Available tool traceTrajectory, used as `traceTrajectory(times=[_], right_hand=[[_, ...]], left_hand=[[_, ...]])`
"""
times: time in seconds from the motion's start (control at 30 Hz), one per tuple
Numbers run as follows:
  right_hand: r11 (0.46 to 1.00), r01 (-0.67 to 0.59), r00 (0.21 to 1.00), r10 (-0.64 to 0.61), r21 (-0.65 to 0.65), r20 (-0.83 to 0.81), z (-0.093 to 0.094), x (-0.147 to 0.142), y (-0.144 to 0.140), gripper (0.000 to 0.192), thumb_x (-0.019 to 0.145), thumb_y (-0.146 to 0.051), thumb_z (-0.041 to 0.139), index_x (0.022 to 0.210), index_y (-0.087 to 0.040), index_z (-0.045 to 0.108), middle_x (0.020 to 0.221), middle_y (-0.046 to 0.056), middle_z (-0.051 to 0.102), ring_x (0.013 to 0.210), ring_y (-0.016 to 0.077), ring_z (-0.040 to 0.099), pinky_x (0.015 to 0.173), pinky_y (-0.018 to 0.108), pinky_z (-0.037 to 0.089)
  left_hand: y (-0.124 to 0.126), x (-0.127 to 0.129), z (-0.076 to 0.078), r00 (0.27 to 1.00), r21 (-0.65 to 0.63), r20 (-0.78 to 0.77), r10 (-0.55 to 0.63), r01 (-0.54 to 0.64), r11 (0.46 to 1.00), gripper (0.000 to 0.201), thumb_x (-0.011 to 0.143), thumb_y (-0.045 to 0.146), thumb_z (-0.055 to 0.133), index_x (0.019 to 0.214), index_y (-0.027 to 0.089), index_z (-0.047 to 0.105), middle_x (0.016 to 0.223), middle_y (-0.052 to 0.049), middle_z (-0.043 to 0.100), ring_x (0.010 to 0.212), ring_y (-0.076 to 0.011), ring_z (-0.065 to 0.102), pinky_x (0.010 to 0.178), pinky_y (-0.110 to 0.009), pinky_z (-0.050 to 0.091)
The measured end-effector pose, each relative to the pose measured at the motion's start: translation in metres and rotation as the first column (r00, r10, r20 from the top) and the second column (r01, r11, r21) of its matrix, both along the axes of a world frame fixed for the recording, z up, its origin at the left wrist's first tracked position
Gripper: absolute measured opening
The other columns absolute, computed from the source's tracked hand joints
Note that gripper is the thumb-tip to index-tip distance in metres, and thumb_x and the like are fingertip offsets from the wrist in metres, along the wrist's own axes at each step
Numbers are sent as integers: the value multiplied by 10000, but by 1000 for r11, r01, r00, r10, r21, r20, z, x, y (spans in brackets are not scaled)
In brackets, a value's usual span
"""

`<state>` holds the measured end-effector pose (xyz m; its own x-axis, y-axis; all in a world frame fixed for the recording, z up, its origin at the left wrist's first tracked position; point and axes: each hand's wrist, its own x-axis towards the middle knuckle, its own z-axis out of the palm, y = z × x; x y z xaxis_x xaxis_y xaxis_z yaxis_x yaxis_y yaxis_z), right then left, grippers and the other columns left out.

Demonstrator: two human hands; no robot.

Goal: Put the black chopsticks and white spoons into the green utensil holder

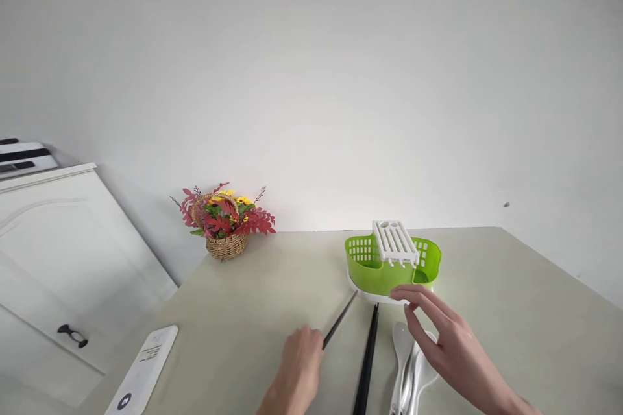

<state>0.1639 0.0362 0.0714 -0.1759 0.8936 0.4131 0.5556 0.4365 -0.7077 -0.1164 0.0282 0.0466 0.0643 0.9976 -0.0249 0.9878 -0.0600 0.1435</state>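
My left hand [299, 366] is closed around dark chopsticks [341, 320], which slant up to the right; how many it holds I cannot tell. Their far tips are close to the front of a green and white utensil caddy [374, 280] with a slotted white top [396, 242]. Just in front of the caddy hovers my right hand [450, 340], thumb and fingers apart, holding nothing. Below it lie several white spoons [402, 347], partly covered by that hand. More black chopsticks [368, 360] rest on the table between my hands.
A wicker basket [228, 247] of artificial flowers stands at the table's back left. A white box with printing [146, 369] lies near the left edge. Left of the table [272, 285] is a white cabinet [63, 259]; a plain wall [311, 110] rises behind.
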Motion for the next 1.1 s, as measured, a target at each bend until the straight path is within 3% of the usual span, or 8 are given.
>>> traceTrajectory(times=[0.1,0.17,0.27,0.33,0.47,0.6,0.9,1.1], right_hand=[[981,-128,990,117,-148,-80,12,-11,4,292,1035,-416,383,1094,-286,638,1036,47,708,881,174,680,576,236,509],[952,-204,977,182,-228,-113,16,-22,8,285,1030,-424,399,1064,-266,634,958,34,704,826,163,674,616,252,519],[930,-277,958,248,-243,-145,18,-44,14,289,1013,-414,444,1218,-258,575,970,18,681,776,137,649,667,263,537],[928,-303,950,277,-216,-142,23,-60,17,356,998,-403,477,1325,-266,511,928,-6,651,724,125,620,648,255,530],[926,-358,932,346,-121,-107,45,-83,21,205,997,-411,497,1051,-247,607,812,-25,594,697,130,582,630,248,495],[944,-329,944,327,-32,-40,59,-95,22,340,1029,-411,435,731,-249,448,778,-21,576,672,131,520,631,256,435],[944,-328,942,329,-20,70,49,-99,22,335,1051,-407,386,751,-258,385,817,-18,588,685,140,523,659,267,413],[975,-221,975,221,3,-19,67,-94,19,313,1044,-438,413,857,-259,589,806,-17,632,668,133,524,633,259,416]], left_hand=[[-4,-18,22,962,-27,273,13,-6,1000,202,916,202,535,773,193,677,715,-36,693,680,-215,693,628,-279,485],[-9,-22,28,829,-22,558,-35,57,998,241,975,332,517,866,199,685,787,-34,746,741,-197,724,680,-262,524],[-17,-16,20,590,29,804,-75,88,996,294,981,454,540,933,197,675,884,-53,792,822,-195,755,756,-256,559],[-19,-8,10,537,59,839,-87,69,996,286,970,456,567,911,195,668,877,-61,802,808,-200,760,739,-254,567],[-17,1,-5,534,141,832,-154,65,988,241,958,416,598,868,204,670,871,-46,795,806,-198,758,733,-248,576],[-14,-1,-17,521,205,832,-190,29,978,238,942,412,628,860,201,701,868,-38,790,795,-189,756,746,-233,585],[-12,-9,-39,472,178,864,-175,38,983,257,914,424,679,888,198,799,820,-26,800,796,-202,759,761,-221,603],[-11,-7,-51,561,190,807,-184,48,981,280,954,410,623,870,186,770,830,-38,794,786,-189,765,737,-192,589]])
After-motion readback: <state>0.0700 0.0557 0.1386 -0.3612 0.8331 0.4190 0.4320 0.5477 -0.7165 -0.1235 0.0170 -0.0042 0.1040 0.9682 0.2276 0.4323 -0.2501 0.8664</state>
